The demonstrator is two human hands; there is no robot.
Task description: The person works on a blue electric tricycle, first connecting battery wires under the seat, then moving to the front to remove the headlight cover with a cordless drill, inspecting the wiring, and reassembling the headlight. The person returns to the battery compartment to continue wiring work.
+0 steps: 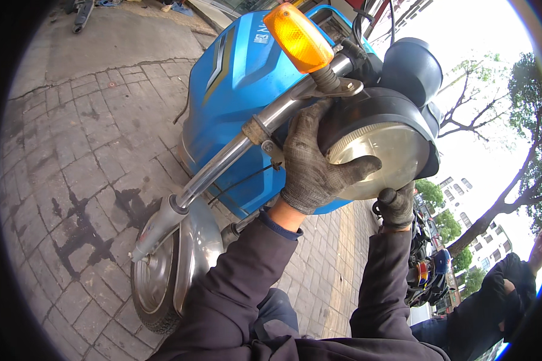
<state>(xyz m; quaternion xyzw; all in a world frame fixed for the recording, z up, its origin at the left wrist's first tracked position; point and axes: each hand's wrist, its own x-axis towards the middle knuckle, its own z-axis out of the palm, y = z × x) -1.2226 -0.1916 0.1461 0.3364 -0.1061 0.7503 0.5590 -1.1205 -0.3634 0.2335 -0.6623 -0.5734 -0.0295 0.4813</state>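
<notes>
A round headlight (397, 150) with a clear, yellowish lens sits in a black housing (379, 103) at the front of a blue three-wheeled motor vehicle (241, 78). My left hand (313, 165), in a worn grey glove, grips the headlight's left side, its thumb across the lens and its fingertips reaching behind the housing. At the lower right rim, my right hand (397, 206), gloved too, holds the headlight's edge; its fingers are partly hidden. An orange turn signal (298, 39) stands above, beside a chrome fork tube (214, 168). A black round pod (411, 67) rises behind the housing.
The front wheel (156, 289) and its metal fender (199, 246) stand at lower left on grey paving (96, 156) with dark wet stains. Parked motorcycles (430, 271) line the right. Another person in dark clothing (482, 307) is close by at far right, near a tree (500, 210).
</notes>
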